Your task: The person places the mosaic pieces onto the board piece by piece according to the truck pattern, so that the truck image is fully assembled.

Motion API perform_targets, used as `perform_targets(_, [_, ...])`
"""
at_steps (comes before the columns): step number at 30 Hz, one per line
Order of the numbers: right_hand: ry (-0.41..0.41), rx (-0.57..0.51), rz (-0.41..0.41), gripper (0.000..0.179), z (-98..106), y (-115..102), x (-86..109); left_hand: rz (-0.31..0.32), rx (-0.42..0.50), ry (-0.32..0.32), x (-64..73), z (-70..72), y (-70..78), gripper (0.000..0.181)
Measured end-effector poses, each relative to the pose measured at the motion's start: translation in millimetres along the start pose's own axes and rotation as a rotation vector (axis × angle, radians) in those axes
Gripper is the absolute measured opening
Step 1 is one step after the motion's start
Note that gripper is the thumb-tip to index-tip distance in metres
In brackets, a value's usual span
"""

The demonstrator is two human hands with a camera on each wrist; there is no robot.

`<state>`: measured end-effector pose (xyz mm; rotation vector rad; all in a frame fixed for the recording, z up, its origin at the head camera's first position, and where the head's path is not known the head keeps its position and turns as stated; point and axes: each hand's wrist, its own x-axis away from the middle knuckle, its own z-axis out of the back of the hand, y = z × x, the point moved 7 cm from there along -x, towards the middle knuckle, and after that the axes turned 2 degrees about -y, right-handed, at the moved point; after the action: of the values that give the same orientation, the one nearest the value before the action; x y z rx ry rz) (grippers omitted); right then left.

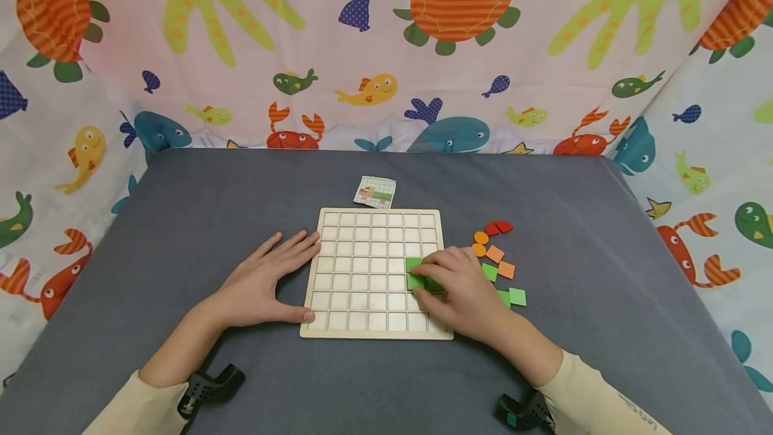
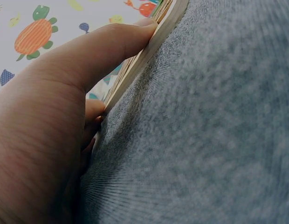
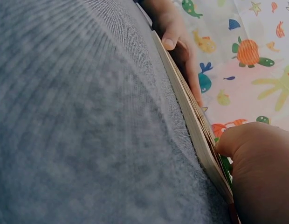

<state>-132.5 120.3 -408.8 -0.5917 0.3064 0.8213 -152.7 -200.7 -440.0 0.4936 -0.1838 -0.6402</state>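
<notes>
A square wooden grid board (image 1: 362, 334) with pale cells lies flat on the grey table. My left hand (image 1: 256, 287) is spread at its left side, thumb on the lower left edge and fingertips at the upper left rim. The left wrist view shows that thumb (image 2: 121, 39) pressing on the board's edge. Over the board's right side, my right hand (image 1: 465, 294) pinches a green square tile (image 1: 415, 281) between thumb and fingers. Another green tile (image 1: 413, 264) lies just above it in the grid. The right hand hides part of the green pieces beneath it.
Right of the board lie loose pieces: red ones (image 1: 503, 227), orange round ones (image 1: 480, 237), orange squares (image 1: 506, 270) and green squares (image 1: 517, 297). A small printed pattern card (image 1: 375, 191) sits behind the board. A patterned curtain (image 1: 374, 52) hangs beyond the table.
</notes>
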Motion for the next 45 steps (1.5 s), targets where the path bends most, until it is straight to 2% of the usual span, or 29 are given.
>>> perform_targets(22, [0.005,0.011,0.009,0.026,1.4,0.8,2.0,-0.024,-0.024,0.022,-2.3,1.6,4.3,0.118])
perform_targets(34, [-0.026,0.012,0.015,0.024,-1.2,-2.3,1.5,-0.003,-0.015,0.011,-2.3,0.1,0.6,0.122])
perform_targets(45, [-0.004,-0.004,0.011,0.026,4.5,-3.7,2.6,-0.001,-0.023,0.019,-2.6,0.1,0.1,0.122])
